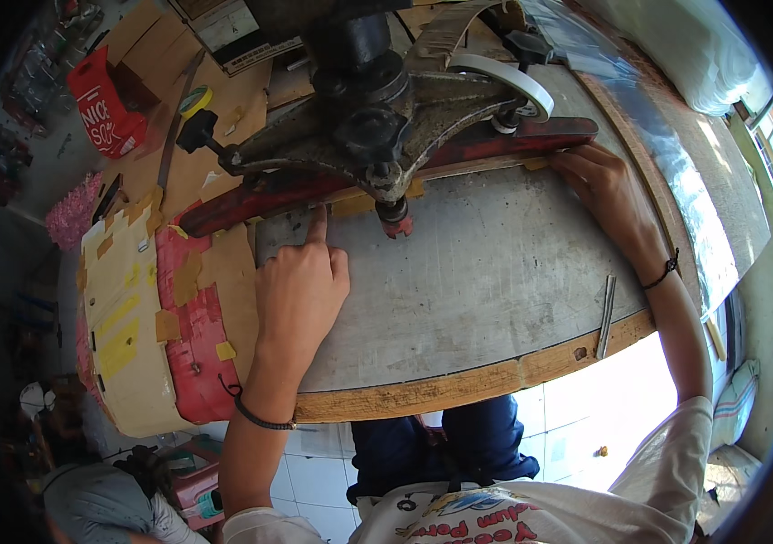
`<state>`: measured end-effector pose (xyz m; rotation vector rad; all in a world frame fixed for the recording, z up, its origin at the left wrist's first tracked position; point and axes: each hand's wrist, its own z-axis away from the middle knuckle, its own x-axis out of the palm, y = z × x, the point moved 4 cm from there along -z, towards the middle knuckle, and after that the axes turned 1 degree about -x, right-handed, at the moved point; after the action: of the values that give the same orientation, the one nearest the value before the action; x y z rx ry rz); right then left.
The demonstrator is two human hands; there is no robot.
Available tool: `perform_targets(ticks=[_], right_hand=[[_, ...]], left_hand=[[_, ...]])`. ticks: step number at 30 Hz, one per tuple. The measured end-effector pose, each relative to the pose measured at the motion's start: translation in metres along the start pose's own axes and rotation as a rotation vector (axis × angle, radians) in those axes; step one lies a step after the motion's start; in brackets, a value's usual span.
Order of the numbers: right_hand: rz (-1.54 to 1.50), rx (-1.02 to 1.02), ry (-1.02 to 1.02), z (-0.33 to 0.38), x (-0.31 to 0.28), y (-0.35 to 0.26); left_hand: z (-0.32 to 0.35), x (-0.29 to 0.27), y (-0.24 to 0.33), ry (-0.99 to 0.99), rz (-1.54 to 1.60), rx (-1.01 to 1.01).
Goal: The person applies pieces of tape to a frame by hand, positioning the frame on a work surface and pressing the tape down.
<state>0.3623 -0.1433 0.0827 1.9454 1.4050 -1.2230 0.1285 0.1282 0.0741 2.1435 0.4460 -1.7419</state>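
My left hand [303,281] has its index finger stretched out, its tip on the metal table top [459,299] at the edge of a long red bar [486,148]. Its other fingers are curled, and nothing shows in them. My right hand [595,181] is at the bar's right end, its fingers bent together against the bar's lower edge; what they grip, if anything, is hidden. Pieces of tan tape [350,207] lie along the bar's near side. Above the bar stands a dark cast-metal bracket [377,136] with black knobs [196,131].
Two thin metal strips [606,317] lie near the wooden front edge [459,376]. A taped white-and-pink panel [133,326] is at the left. A white tape roll [504,82], a yellow tape roll [195,102] and a red bag [106,104] are farther back. A person [96,503] is at the lower left.
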Motion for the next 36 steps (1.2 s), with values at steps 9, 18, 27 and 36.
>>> perform_targets(ticks=[9, 18, 27, 36], right_hand=[[-0.002, -0.005, 0.016, 0.0011, -0.003, -0.0007], [-0.055, 0.064, -0.006, 0.0026, -0.0023, 0.0028], [-0.033, 0.129, -0.033, 0.004, -0.0035, 0.0039], [-0.054, 0.138, -0.001, 0.0055, -0.006, 0.0035]], left_hand=[[-0.001, -0.0009, 0.0027, -0.01, -0.008, -0.001], [-0.0006, -0.0008, 0.0025, -0.004, -0.016, -0.011], [-0.0009, -0.0002, 0.0009, 0.019, -0.007, -0.03], [-0.0006, 0.0008, 0.0006, 0.035, -0.002, -0.01]])
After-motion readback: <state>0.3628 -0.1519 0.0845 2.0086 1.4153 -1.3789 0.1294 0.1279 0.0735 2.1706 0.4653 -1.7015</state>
